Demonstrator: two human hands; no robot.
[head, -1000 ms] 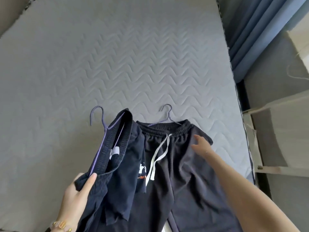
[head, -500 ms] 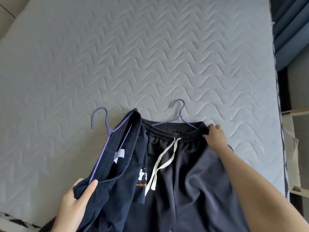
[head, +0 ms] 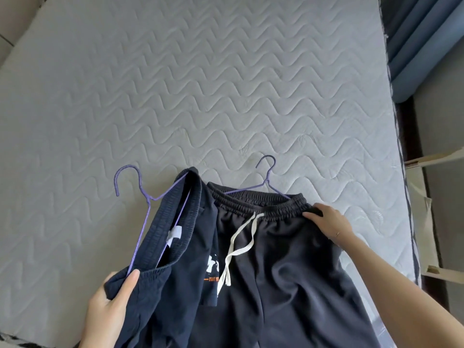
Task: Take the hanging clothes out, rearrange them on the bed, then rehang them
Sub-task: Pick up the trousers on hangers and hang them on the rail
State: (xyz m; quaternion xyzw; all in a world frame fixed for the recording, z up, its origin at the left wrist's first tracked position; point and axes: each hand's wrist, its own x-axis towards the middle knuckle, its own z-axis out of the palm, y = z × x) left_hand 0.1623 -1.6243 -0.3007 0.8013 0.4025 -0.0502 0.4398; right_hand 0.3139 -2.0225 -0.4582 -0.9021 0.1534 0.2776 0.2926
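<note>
Mattress (head: 226, 84) bears dark trousers (head: 288, 272); right hand (head: 329, 222) now clasps their waistband (head: 263, 207), left hand (head: 108, 305) still grips navy shorts (head: 155, 297).

Bright, soft daylight on the quilted mattress (head: 226, 91), hardly any shadows, all sharp, though the wide lens bows the edges and the black trousers (head: 296, 277) swallow detail.

Dark pants (head: 288, 272) lie flat on the bed (head: 226, 84), a grey mattress quilted in waves. The elastic waistband is at the far end and the legs run off the near edge. A white drawstring (head: 241, 237) trails down the front. A purple hanger (head: 268, 177) sits in the waistband, hook pointing far. The right hand (head: 329, 222) grips the waistband's right end. Just left, overlapping the pants, a navy garment (head: 175, 285) with white and orange print hangs on a second hanger (head: 140, 194), gripped at its near end by the left hand (head: 108, 305).
</note>
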